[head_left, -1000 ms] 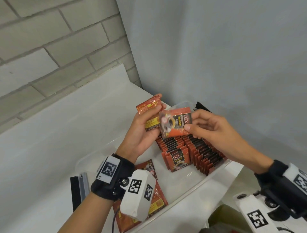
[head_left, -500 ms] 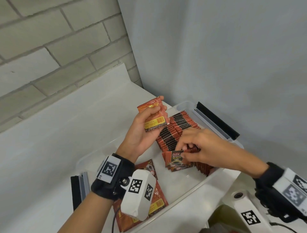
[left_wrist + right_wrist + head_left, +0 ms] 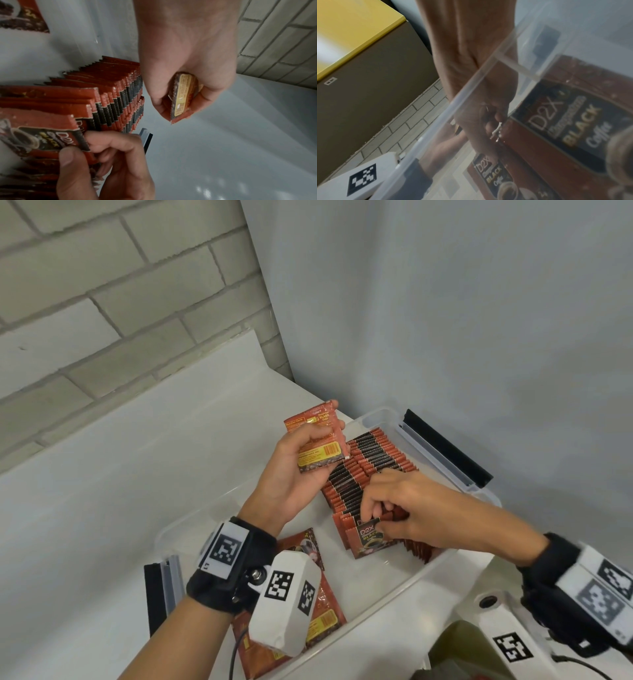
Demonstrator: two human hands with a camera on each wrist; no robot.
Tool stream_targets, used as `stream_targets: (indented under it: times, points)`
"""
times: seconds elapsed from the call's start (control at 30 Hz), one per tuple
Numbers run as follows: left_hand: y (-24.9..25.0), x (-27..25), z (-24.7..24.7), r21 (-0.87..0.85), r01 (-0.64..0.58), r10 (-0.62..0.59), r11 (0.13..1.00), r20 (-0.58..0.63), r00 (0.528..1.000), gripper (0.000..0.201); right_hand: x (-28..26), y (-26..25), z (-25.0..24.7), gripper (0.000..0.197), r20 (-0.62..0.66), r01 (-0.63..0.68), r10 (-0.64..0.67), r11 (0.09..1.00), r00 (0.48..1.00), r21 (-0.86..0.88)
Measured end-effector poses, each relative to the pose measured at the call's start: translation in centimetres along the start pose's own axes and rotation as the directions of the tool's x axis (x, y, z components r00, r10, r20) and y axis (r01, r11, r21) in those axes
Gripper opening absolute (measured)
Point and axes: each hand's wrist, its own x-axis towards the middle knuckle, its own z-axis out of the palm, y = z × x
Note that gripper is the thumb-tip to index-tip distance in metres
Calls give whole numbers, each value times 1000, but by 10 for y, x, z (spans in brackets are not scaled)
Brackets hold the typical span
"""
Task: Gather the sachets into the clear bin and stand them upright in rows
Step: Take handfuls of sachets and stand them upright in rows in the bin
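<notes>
A clear bin (image 3: 445, 565) holds two rows of upright red-and-black sachets (image 3: 371, 460), also seen edge-on in the left wrist view as rows (image 3: 116, 88). My left hand (image 3: 322, 429) is raised over the bin's far left side and grips a small stack of sachets (image 3: 320, 446), seen edge-on as a stack (image 3: 181, 97) in the left wrist view. My right hand (image 3: 375, 520) reaches down to the near row and pinches the top of the front sachet (image 3: 371, 541) between thumb and fingers (image 3: 109, 140). That front sachet (image 3: 573, 121) shows through the bin wall.
Several loose sachets (image 3: 320, 604) lie flat in the bin's near left corner, partly under my wrist camera. Black latches sit on the bin's right end (image 3: 445, 450) and left end (image 3: 156, 594). A brick wall and a grey wall meet behind. A yellow-topped box (image 3: 351, 33) stands nearby.
My right hand brought a sachet down from beside my left hand to the front of the near row and still pinches it there. My left hand has hardly moved.
</notes>
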Motion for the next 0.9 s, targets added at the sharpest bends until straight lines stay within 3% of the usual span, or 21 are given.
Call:
stream_targets:
  times: [0.3, 0.47, 0.6, 0.77, 0.8, 0.9]
  points:
    - [0, -1, 1, -17, 30, -31, 999, -28, 999, 15, 1, 1, 0, 20, 22, -39, 38, 999, 999, 18]
    - [0, -2, 2, 5, 47, -47, 999, -9, 999, 14, 1, -5, -6, 29, -116, -143, 178, 956, 977, 255]
    - [-3, -4, 1, 86, 92, -100, 992, 94, 991, 12, 1, -8, -11, 38, -249, -121, 280, 853, 927, 508]
    - [-7, -5, 1, 294, 84, -165, 952, 262, 951, 6, -1, -7, -11, 23, -350, 39, 221, 797, 910, 603]
    - [-8, -5, 0, 346, 58, -164, 936, 286, 944, 12, -1, -7, -10, 18, -380, 69, 213, 791, 900, 608]
    - [-8, -4, -3, 395, 46, -176, 918, 300, 938, 65, -2, -6, -10, 8, -478, 156, 234, 750, 846, 643]
